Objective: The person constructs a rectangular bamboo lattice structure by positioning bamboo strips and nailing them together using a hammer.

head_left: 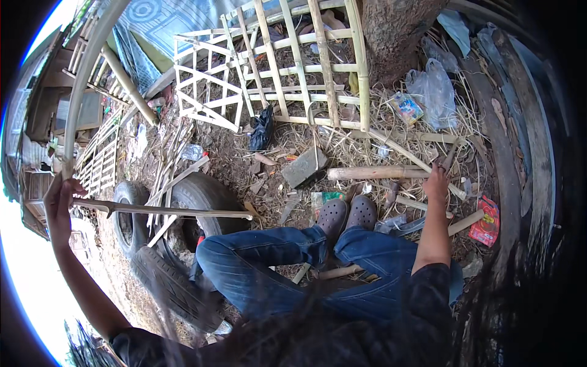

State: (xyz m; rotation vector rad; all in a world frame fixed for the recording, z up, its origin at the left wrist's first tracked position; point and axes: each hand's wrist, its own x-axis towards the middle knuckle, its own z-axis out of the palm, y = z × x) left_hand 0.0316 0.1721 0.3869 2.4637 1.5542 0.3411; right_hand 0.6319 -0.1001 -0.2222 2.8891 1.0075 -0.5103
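At the far left my left hand [59, 205] is closed around a long pale bamboo strip [92, 79], which rises and bends toward the top of the view. A thinner bamboo stick [171, 211] with a knot runs rightward from the same hand, over the tyres. My right hand [436, 183] is low over the ground at the right, its fingers curled. A narrow brownish piece [451, 157] sticks out past those fingers; its kind is unclear. Beside that hand lie a thick bamboo pole [376, 173] and a slanting bamboo strip [400, 151].
Old tyres [211, 199] lie left of my legs. Ahead are a woven bamboo lattice [296, 61], a grey block [304, 167] and a tree trunk [397, 37]. Plastic bags [433, 92], a red packet [486, 221] and bamboo shavings litter the ground at the right.
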